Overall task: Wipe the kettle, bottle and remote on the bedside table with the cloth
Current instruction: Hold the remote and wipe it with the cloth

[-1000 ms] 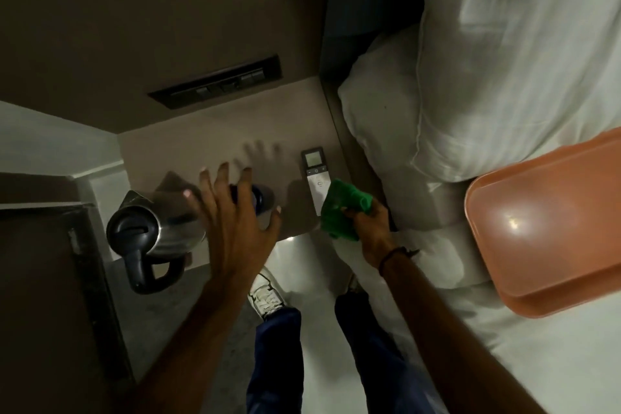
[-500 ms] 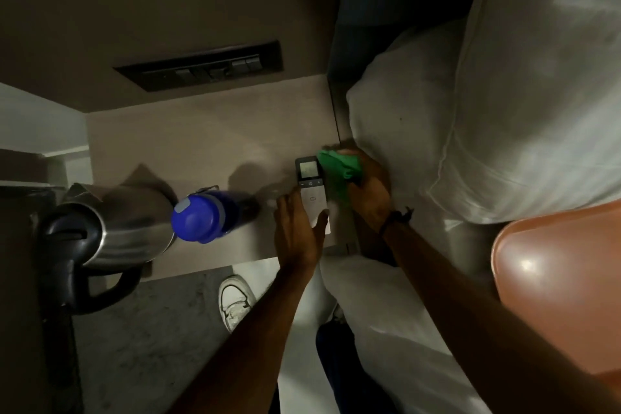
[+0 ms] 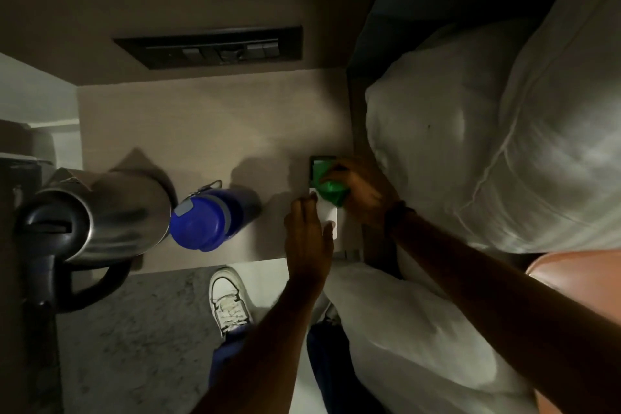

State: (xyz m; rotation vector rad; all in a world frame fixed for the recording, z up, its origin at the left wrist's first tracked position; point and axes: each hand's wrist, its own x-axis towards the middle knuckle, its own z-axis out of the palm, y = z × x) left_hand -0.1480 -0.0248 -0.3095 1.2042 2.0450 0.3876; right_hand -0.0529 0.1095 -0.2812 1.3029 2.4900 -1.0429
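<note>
A white remote (image 3: 330,212) with a dark screen end lies at the right edge of the beige bedside table (image 3: 208,131). My left hand (image 3: 307,239) presses on its near end, fingers over it. My right hand (image 3: 364,193) holds a bunched green cloth (image 3: 331,191) against the remote's upper half, partly covering the screen. A blue bottle (image 3: 211,217) stands left of the remote. A steel kettle (image 3: 94,215) with a black handle stands at the table's left front corner.
A dark switch panel (image 3: 215,47) is set in the wall behind the table. White pillows (image 3: 487,144) crowd the table's right side. An orange tray (image 3: 581,282) lies on the bed at the right. My white shoe (image 3: 228,299) stands on the grey floor below.
My left hand left the kettle and bottle area and came down on the remote's near end. My right hand carried the cloth from beside the remote onto its screen end.
</note>
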